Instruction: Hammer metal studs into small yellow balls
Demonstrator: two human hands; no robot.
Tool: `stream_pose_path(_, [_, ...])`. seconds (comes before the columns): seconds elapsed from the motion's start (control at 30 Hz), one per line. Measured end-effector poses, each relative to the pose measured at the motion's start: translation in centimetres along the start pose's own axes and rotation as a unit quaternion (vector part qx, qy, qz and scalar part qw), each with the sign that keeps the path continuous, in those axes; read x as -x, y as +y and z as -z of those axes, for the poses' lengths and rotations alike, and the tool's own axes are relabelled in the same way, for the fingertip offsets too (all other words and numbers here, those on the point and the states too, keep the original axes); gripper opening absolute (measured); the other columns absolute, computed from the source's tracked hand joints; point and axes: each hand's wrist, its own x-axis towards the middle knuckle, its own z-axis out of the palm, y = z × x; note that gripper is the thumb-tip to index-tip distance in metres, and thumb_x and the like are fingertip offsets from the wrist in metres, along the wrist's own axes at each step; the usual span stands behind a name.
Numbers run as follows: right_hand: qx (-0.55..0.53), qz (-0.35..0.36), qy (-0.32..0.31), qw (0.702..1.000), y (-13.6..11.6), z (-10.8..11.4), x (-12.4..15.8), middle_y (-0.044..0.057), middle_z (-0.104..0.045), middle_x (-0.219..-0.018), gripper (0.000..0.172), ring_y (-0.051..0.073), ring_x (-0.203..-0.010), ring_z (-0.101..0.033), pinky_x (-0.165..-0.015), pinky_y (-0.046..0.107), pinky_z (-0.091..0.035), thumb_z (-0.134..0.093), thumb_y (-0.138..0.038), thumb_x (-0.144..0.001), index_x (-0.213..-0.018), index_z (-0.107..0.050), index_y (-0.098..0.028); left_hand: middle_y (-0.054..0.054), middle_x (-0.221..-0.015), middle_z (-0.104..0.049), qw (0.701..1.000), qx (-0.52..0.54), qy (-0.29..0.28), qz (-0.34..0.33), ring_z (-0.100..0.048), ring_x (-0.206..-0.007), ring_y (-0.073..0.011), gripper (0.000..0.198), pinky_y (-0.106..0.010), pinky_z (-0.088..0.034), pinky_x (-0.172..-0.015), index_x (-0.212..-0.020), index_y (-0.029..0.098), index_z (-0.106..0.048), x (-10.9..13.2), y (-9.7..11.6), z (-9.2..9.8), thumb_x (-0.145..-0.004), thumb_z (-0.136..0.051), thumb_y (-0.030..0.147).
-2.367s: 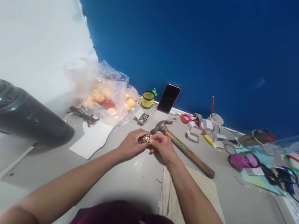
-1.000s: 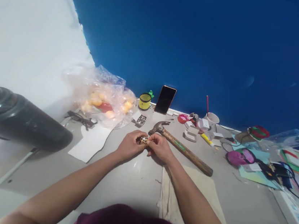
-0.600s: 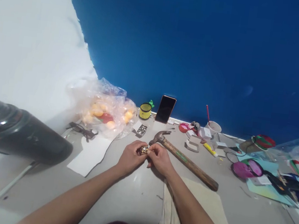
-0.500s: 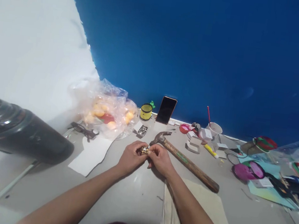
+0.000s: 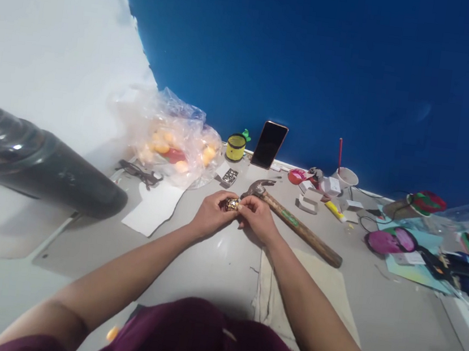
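Observation:
Between my two hands is a small round gold-coloured piece with shiny studs; its exact kind is too small to tell. My left hand grips it from the left between thumb and fingers. From the other side, the pinched fingertips of my right hand touch its right edge; whether they hold a separate tiny part is hidden. Just behind my right hand lies a claw hammer with a worn wooden handle. A small open box of shiny metal studs sits beyond my left hand.
A phone leans against the blue wall beside a yellow mesh cup. Left are a plastic bag, eyeglasses, white paper and a large dark cylinder. A beige cloth lies under my right forearm; scissors are at right.
The view has tilted down, so the table's things appear higher and more of my clothing shows. My hands keep the same grip on the gold-coloured piece.

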Motion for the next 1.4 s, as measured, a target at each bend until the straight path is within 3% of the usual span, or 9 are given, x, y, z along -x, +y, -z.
stream_pose_path(0.13, [-0.042,0.001,-0.001,0.999,0.0,0.5,0.1,-0.004,-0.064,-0.065,0.033,0.008,-0.043,-0.055,-0.043,0.022,-0.05,-0.081,-0.045,-0.071,-0.08,-0.061,-0.02,-0.006,-0.094,-0.077,0.997,0.053,-0.032,0.034,-0.066,-0.08,-0.019,0.042,-0.029,-0.052,-0.071,-0.107,0.015,-0.078,-0.1,0.1,0.2,-0.071,-0.084,0.036])
stream_pose_path(0.43, [0.018,0.015,0.034,0.999,-0.3,-0.1,0.1,-0.006,-0.06,-0.055,0.038,0.009,-0.039,-0.052,-0.037,0.019,-0.042,-0.08,-0.052,-0.074,-0.078,-0.058,-0.021,-0.008,-0.101,-0.078,0.999,0.036,-0.03,0.028,-0.069,-0.085,-0.0207,0.04,-0.031,-0.054,-0.078,-0.107,0.015,-0.079,-0.2,0.0,0.1,-0.071,-0.082,0.033])
stream_pose_path(0.7, [-0.041,0.008,0.019,0.999,0.2,0.6,0.0,-0.005,-0.064,-0.065,0.043,0.008,-0.041,-0.055,-0.041,0.021,-0.047,-0.076,-0.059,-0.076,-0.081,-0.058,-0.021,-0.009,-0.098,-0.077,0.99,0.113,-0.062,0.065,-0.07,-0.083,-0.0209,0.045,-0.03,-0.057,-0.074,-0.112,0.014,-0.077,-0.1,0.1,0.2,-0.07,-0.083,0.029])
stream_pose_path(0.9, [0.011,0.007,0.009,1.0,0.4,0.6,0.0,-0.004,-0.064,-0.066,0.04,0.009,-0.044,-0.055,-0.044,0.022,-0.048,-0.076,-0.057,-0.078,-0.081,-0.059,-0.021,-0.007,-0.092,-0.075,0.963,0.228,-0.077,0.117,-0.067,-0.076,-0.0169,0.045,-0.031,-0.057,-0.072,-0.113,0.017,-0.076,-0.4,0.9,1.0,-0.075,-0.082,0.041])
stream_pose_path(1.1, [0.112,0.045,0.015,0.993,0.2,0.3,0.4,-0.002,-0.063,-0.068,0.029,0.014,-0.051,-0.056,-0.053,0.028,-0.049,-0.066,-0.05,-0.086,-0.08,-0.059,-0.022,-0.004,-0.083,-0.072,0.949,0.268,-0.046,0.161,-0.064,-0.073,-0.0154,0.037,-0.032,-0.057,-0.072,-0.098,0.018,-0.08,-0.5,1.0,0.8,-0.068,-0.088,0.038])
stream_pose_path(1.2, [0.261,0.145,0.101,0.949,-0.2,0.7,0.7,0.003,-0.068,-0.079,0.019,0.019,-0.07,-0.062,-0.071,0.034,-0.051,-0.059,-0.039,-0.092,-0.085,-0.063,-0.022,-0.003,-0.083,-0.071,0.957,0.251,-0.041,0.14,-0.063,-0.072,-0.0147,0.036,-0.031,-0.055,-0.07,-0.096,0.018,-0.08,-0.4,1.0,0.8,-0.068,-0.089,0.039])
stream_pose_path(1.3, [0.417,0.209,0.212,0.859,-0.6,1.8,0.7,0.012,-0.072,-0.101,0.017,0.027,-0.097,-0.063,-0.088,0.04,-0.048,-0.055,-0.028,-0.095,-0.102,-0.068,-0.019,-0.003,-0.083,-0.071,0.97,0.213,-0.04,0.107,-0.06,-0.069,-0.0133,0.039,-0.03,-0.053,-0.068,-0.102,0.018,-0.079,-0.4,1.1,1.0,-0.072,-0.088,0.041])
stream_pose_path(1.4, [0.547,0.189,0.267,0.77,-0.5,3.2,0.4,0.019,-0.068,-0.125,0.03,0.033,-0.113,-0.056,-0.095,0.045,-0.043,-0.063,-0.027,-0.094,-0.121,-0.066,-0.015,-0.003,-0.085,-0.071,0.975,0.195,-0.04,0.102,-0.06,-0.07,-0.0138,0.045,-0.031,-0.054,-0.069,-0.109,0.018,-0.077,-0.5,1.3,1.2,-0.073,-0.087,0.042])
